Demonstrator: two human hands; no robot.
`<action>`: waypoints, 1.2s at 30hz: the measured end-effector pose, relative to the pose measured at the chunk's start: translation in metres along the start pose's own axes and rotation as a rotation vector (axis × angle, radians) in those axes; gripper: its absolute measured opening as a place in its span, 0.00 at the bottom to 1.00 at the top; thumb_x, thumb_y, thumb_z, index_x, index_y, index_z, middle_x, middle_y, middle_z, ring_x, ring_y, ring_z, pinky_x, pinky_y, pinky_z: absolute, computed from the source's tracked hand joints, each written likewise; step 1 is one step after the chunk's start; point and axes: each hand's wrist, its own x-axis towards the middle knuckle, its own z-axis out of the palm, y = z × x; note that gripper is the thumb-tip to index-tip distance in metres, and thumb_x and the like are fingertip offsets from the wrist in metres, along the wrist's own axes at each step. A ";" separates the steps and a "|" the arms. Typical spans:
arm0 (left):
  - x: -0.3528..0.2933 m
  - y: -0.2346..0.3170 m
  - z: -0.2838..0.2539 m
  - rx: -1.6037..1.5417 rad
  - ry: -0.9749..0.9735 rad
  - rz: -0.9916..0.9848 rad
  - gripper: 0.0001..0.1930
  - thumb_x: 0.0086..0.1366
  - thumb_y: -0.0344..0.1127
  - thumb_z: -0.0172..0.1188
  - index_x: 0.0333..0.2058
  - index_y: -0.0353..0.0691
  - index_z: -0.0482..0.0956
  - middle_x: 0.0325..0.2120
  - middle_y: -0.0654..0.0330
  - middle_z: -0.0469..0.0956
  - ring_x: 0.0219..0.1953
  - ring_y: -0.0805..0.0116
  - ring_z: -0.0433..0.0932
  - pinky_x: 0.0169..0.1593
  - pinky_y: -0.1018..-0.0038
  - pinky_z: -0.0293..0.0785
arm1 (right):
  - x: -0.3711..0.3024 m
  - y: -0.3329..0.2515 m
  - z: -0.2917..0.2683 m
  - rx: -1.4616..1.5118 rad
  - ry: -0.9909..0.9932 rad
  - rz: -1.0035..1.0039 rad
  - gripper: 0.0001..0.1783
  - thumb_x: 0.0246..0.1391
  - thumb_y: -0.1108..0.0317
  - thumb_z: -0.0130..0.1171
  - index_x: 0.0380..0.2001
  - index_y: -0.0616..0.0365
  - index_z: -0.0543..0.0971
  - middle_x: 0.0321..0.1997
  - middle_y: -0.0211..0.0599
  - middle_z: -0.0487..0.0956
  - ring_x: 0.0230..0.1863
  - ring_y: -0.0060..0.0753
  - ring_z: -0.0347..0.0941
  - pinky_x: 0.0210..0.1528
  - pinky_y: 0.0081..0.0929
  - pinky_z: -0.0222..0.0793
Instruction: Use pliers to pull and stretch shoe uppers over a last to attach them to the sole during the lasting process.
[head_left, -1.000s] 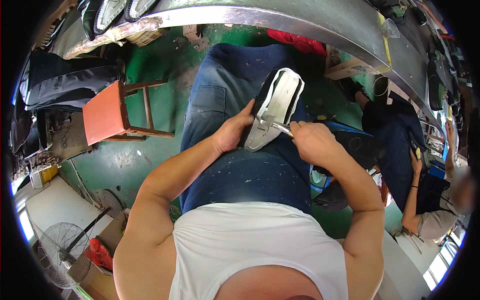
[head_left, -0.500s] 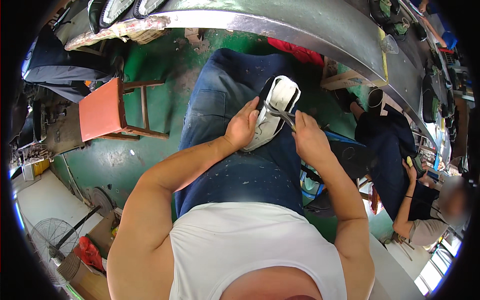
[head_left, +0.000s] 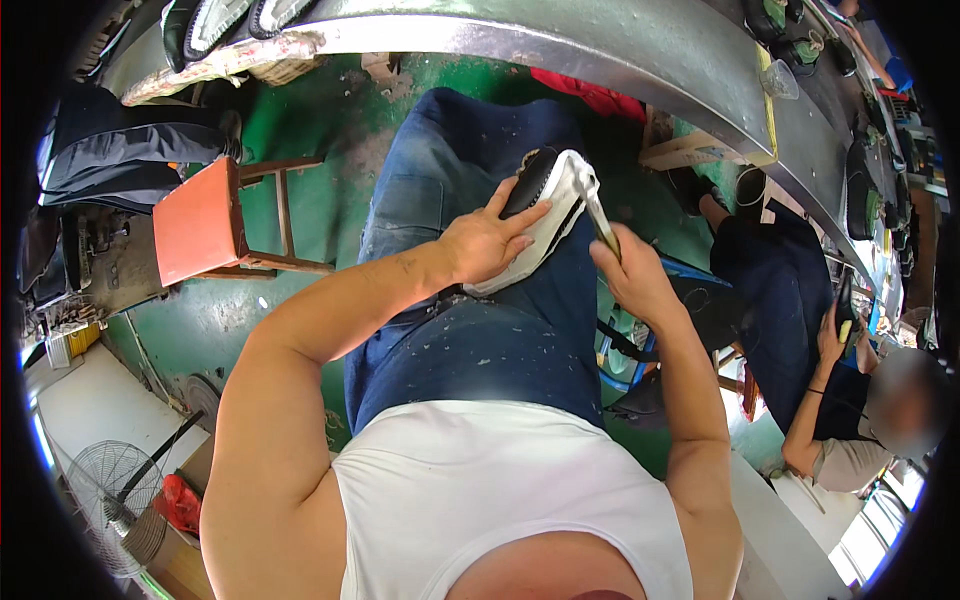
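Observation:
A black shoe [head_left: 545,212] lies across my lap, its underside up and covered in white material, with stitching along the dark edge. My left hand [head_left: 490,240] holds it from the left side, the fingers spread over its black upper and white edge. In my right hand [head_left: 632,268] are metal pincers [head_left: 602,222], gripped by the handles. The head of the pincers meets the right edge of the shoe near its far end; whether the jaws bite the material I cannot make out.
A metal-edged workbench [head_left: 600,45] curves across the far side, bearing several shoes. An orange-topped stool [head_left: 198,220] stands at left, a fan [head_left: 115,495] at lower left. On the right another person [head_left: 840,400] sits holding a dark shoe. A blue-framed seat [head_left: 700,300] is by my right arm.
The pincers have moved from the middle of the white underside to its right edge and turned more upright. My left hand has shifted over the shoe, fingers now spread; the shoe has tilted.

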 end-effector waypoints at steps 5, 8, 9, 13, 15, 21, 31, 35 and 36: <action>-0.011 0.002 0.003 0.016 -0.081 0.002 0.34 0.71 0.45 0.54 0.72 0.62 0.51 0.71 0.36 0.47 0.51 0.36 0.77 0.57 0.57 0.75 | 0.028 0.019 0.030 -0.206 0.140 -0.104 0.20 0.66 0.56 0.51 0.47 0.64 0.73 0.37 0.58 0.79 0.42 0.64 0.76 0.45 0.51 0.71; -0.039 -0.021 0.039 -0.302 0.027 -0.084 0.43 0.66 0.45 0.60 0.74 0.54 0.44 0.66 0.35 0.57 0.56 0.36 0.74 0.61 0.58 0.71 | 0.019 0.019 0.029 -0.085 0.121 -0.108 0.21 0.66 0.53 0.51 0.45 0.63 0.75 0.36 0.57 0.80 0.41 0.65 0.76 0.44 0.50 0.72; -0.044 -0.018 0.041 -0.499 0.082 -0.195 0.49 0.62 0.43 0.64 0.74 0.48 0.41 0.63 0.34 0.63 0.58 0.37 0.73 0.64 0.59 0.68 | 0.015 0.024 0.026 0.043 0.091 -0.097 0.21 0.66 0.52 0.51 0.44 0.63 0.75 0.36 0.57 0.80 0.40 0.65 0.76 0.44 0.49 0.72; -0.038 0.006 -0.022 -0.334 -0.205 -0.286 0.55 0.56 0.40 0.67 0.73 0.37 0.38 0.57 0.32 0.70 0.58 0.39 0.73 0.63 0.60 0.68 | -0.010 0.058 0.065 0.417 0.283 -0.065 0.18 0.68 0.56 0.51 0.43 0.63 0.76 0.33 0.45 0.81 0.36 0.39 0.79 0.42 0.33 0.73; -0.046 0.002 -0.041 -0.073 0.138 0.063 0.48 0.50 0.35 0.71 0.69 0.35 0.56 0.55 0.36 0.73 0.54 0.41 0.76 0.58 0.60 0.72 | -0.020 0.069 0.080 0.495 0.288 -0.040 0.15 0.68 0.62 0.51 0.47 0.63 0.74 0.37 0.37 0.79 0.38 0.25 0.76 0.44 0.26 0.72; -0.040 0.057 -0.149 -0.287 0.337 0.297 0.45 0.42 0.23 0.77 0.61 0.41 0.64 0.44 0.50 0.83 0.44 0.65 0.84 0.46 0.72 0.78 | -0.028 0.073 0.095 0.671 0.397 -0.105 0.20 0.68 0.67 0.52 0.58 0.67 0.67 0.47 0.34 0.75 0.44 0.23 0.73 0.49 0.24 0.69; 0.087 0.038 -0.126 -0.376 0.037 -0.078 0.28 0.52 0.38 0.76 0.48 0.28 0.78 0.42 0.49 0.82 0.43 0.61 0.81 0.50 0.68 0.76 | -0.042 0.049 0.064 0.324 0.315 -0.003 0.14 0.64 0.66 0.55 0.48 0.64 0.74 0.35 0.39 0.79 0.36 0.28 0.77 0.42 0.27 0.72; 0.053 -0.034 0.006 -0.436 0.227 -0.051 0.33 0.55 0.44 0.73 0.53 0.27 0.76 0.47 0.44 0.81 0.47 0.59 0.82 0.52 0.67 0.77 | -0.038 0.035 0.044 0.219 0.182 -0.028 0.19 0.62 0.65 0.56 0.53 0.65 0.74 0.38 0.47 0.81 0.42 0.43 0.79 0.48 0.34 0.73; 0.029 -0.031 0.006 -0.504 0.227 -0.083 0.28 0.58 0.44 0.71 0.51 0.28 0.78 0.44 0.45 0.82 0.44 0.61 0.82 0.49 0.66 0.77 | -0.040 0.030 0.041 0.148 0.145 -0.084 0.22 0.62 0.66 0.56 0.56 0.66 0.72 0.42 0.51 0.81 0.46 0.49 0.79 0.51 0.37 0.72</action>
